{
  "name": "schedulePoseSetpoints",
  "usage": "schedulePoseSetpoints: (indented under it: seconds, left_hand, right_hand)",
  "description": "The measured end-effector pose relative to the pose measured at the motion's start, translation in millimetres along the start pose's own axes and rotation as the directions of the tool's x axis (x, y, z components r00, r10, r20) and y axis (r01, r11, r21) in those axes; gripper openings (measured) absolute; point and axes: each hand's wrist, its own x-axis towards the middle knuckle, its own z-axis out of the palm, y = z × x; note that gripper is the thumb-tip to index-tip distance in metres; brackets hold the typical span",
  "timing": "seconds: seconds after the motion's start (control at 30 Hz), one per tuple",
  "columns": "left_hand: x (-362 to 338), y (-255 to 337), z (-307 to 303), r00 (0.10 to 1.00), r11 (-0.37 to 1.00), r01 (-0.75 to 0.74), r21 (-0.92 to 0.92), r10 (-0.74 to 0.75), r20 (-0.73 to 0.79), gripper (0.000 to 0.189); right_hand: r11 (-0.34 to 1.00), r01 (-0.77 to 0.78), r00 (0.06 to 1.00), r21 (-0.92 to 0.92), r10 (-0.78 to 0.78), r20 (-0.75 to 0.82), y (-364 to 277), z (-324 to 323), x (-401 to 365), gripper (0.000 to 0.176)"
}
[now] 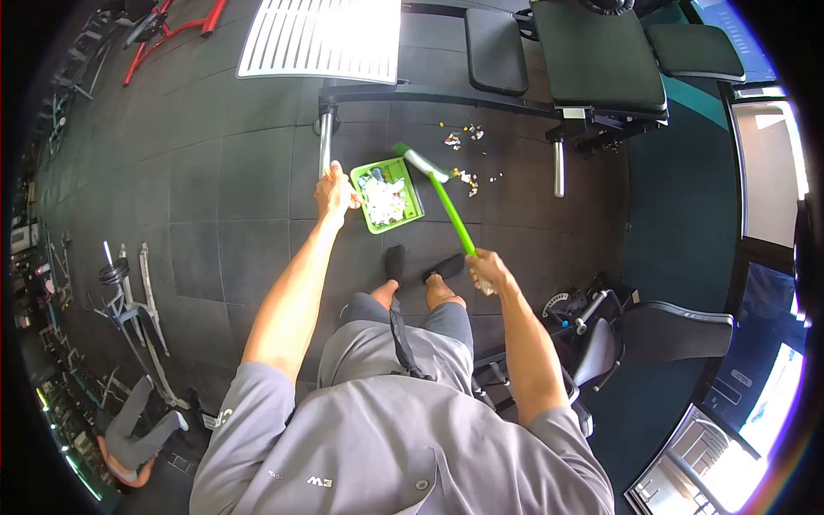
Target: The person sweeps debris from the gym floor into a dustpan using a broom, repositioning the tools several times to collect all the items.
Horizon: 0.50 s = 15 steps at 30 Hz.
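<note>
My left hand (335,197) is closed at the left side of a green dustpan (416,208); the grip itself is mostly hidden by my fingers. White scraps and mixed litter (383,199) lie inside the pan. In my right hand (491,271) is the green handle of a broom (452,211), slanting up and left. Its head lies just right of the pan's upper right corner, between the pan and loose debris. Small white, yellow and brown bits (468,180) are scattered on the dark floor beyond the broom head, with more crumbs (453,138) farther up.
A padded bench machine (592,60) stands ahead on metal legs, beside a white slatted panel (318,39). A chrome post (326,142) rises close to my left hand. More gym equipment (129,287) is at left, where another person (142,429) lies. A black seat (669,330) is at right.
</note>
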Motion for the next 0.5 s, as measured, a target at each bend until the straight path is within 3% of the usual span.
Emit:
schedulePoseSetpoints:
  seconds: [0.1, 0.17, 0.3, 0.37, 0.5]
  left_hand:
    - [13, -9, 6, 1.0, 0.997, -0.014, 0.078, 0.016, -0.023, 0.051]
    - [20, -16, 7, 1.0, 0.998, -0.006, 0.069, 0.007, -0.003, 0.051]
    - [21, -13, 10, 1.0, 0.999, 0.018, 0.05, -0.018, 0.012, 0.052]
    - [19, -11, 11, 1.0, 0.997, 0.028, 0.075, -0.029, 0.005, 0.053]
    - [21, -17, 9, 1.0, 0.993, -0.015, 0.12, 0.015, 0.0, 0.051]
  right_hand:
    - [0.998, -0.02, 1.0, 0.064, 0.02, 0.01, 17, 10, -36, 0.03]
    - [0.989, -0.062, 0.996, 0.136, 0.052, 0.076, 23, 8, -68, 0.047]
    - [0.996, -0.036, 0.999, 0.087, 0.034, 0.026, 17, 0, -95, 0.046]
    - [0.999, -0.013, 0.999, 0.038, 0.015, -0.029, 10, -5, -85, 0.026]
    - [1.0, 0.008, 0.99, 0.006, -0.008, -0.138, 15, 15, -61, 0.018]
